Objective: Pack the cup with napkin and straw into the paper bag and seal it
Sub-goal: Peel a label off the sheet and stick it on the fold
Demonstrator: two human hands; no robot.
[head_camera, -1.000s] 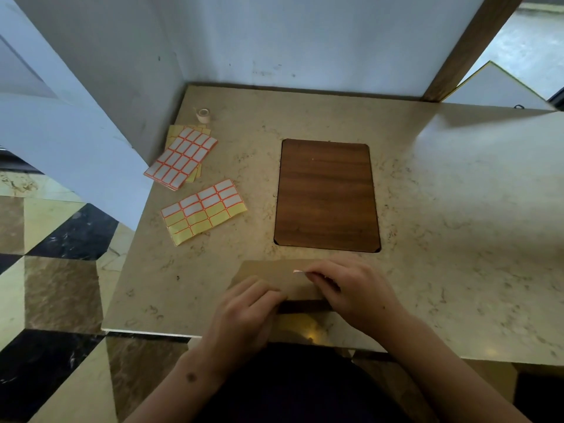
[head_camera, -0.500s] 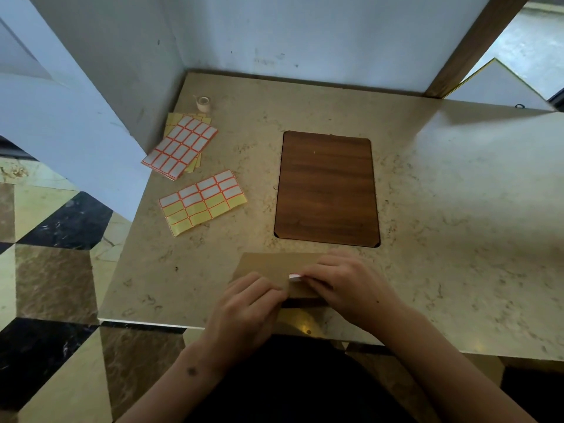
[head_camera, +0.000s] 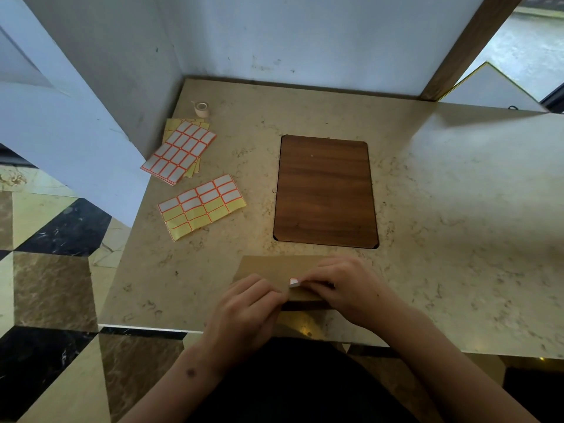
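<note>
1 brown paper bag (head_camera: 268,270) lies flat at the near edge of the marble worktop (head_camera: 442,239). The left hand (head_camera: 244,312) rests on it, fingers curled together pressing the paper. The right hand (head_camera: 345,288) pinches 1 small white label (head_camera: 293,282) against the bag's folded top. Left of 1 wooden board (head_camera: 325,190) lie 2 label sheets (head_camera: 202,206) and 1 small tape roll (head_camera: 201,109).

– What surrounds the table?
– White walls (head_camera: 305,32) meet behind the beige marble tabletop (head_camera: 457,209), with a wooden post (head_camera: 467,47) at its far right corner.
– And below?
– Marble floor tiles (head_camera: 52,294), black, brown, cream.
</note>
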